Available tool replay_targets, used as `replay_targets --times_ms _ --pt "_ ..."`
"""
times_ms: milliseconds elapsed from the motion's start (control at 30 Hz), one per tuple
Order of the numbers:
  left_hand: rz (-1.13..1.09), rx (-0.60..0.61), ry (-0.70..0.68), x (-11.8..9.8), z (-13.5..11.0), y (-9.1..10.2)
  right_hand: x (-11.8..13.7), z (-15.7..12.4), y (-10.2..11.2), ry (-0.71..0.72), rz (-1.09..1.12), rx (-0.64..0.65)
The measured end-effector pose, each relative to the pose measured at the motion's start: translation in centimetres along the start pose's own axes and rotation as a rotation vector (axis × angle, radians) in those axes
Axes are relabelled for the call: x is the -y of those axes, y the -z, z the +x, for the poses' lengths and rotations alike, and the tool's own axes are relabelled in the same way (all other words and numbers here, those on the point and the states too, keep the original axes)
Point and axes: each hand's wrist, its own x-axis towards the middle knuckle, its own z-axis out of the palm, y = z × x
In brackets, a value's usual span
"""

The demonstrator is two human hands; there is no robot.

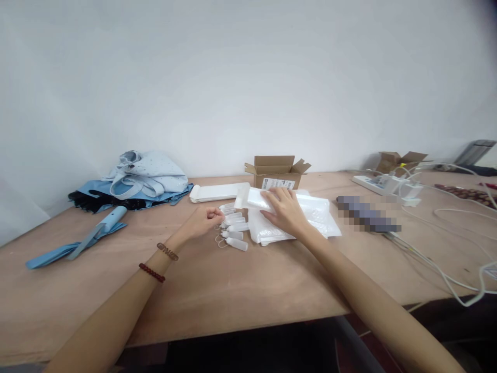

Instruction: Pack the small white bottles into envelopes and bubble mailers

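My left hand (204, 221) is curled, its fingertips pinched at a row of several small white bottles (234, 228) lying on the wooden table (217, 290); whether it grips one I cannot make out. My right hand (285, 210) lies flat with its fingers stretched over a pile of clear plastic bags (310, 217) just right of the bottles. Two bead bracelets (159, 263) sit on my left wrist.
A flat stack of white bags (217, 191) and an open cardboard box (277, 172) stand behind the pile. A blue umbrella (89, 233) and a pale blue bag (147, 173) lie at the left. A power strip (375, 185), white cables (438, 267) and another box (399, 160) are at the right.
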Motion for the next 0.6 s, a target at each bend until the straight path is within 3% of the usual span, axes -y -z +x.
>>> replay_targets --times_ms 233,600 --pt "-0.075 -0.187 0.014 -1.05 0.00 0.56 0.08 0.03 -0.02 -0.001 -0.019 0.033" --pt "-0.419 -0.335 0.031 -0.50 0.60 0.92 0.37 0.12 0.07 0.022 -0.038 0.044"
